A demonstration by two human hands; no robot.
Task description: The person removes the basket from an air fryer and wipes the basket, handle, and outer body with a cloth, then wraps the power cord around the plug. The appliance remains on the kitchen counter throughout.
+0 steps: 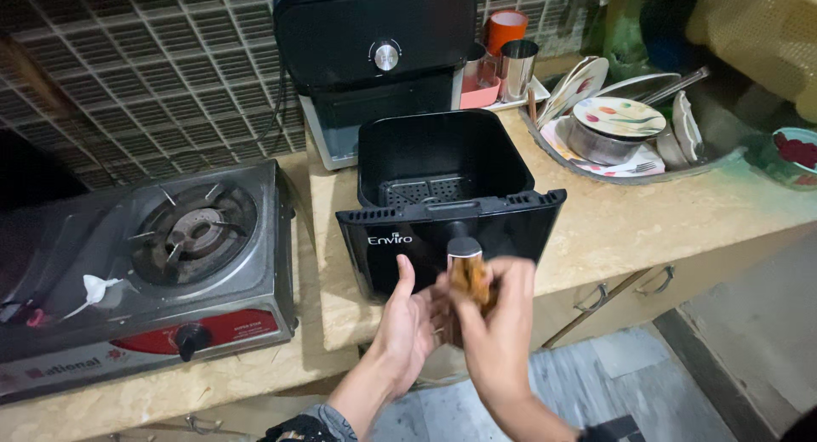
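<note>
The right hand [498, 319] is closed around one small brown bottle [470, 276] with a silvery cap, blurred, held just below the basket's handle. The left hand [408, 323] is open, palm toward the bottle, touching or nearly touching it; I cannot tell which. Just beyond the grip sits one black fryer basket [447, 195], pulled out onto the counter [613, 225], its grate bare: nothing is loaded yet. Behind the basket stands one fryer body [374, 55]. Left of the grip is one single-burner stove [153, 263]; to the far right, one dish rack [647, 127].
</note>
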